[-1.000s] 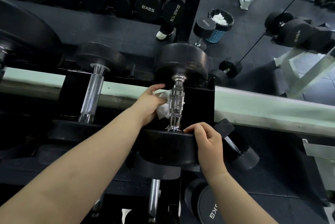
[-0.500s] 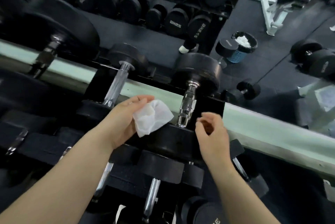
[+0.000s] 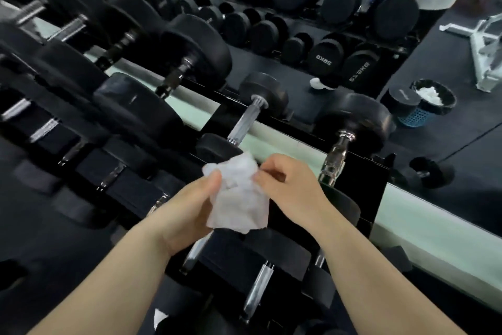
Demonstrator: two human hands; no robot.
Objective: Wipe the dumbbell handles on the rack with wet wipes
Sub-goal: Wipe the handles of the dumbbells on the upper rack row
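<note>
Head view: the left hand grasps a crumpled white wipe at centre, above the rack. The right hand pinches the wipe's edge. Chrome dumbbell handles lie at 12 o'clock and 2 o'clock of the wipe, untouched.
</note>
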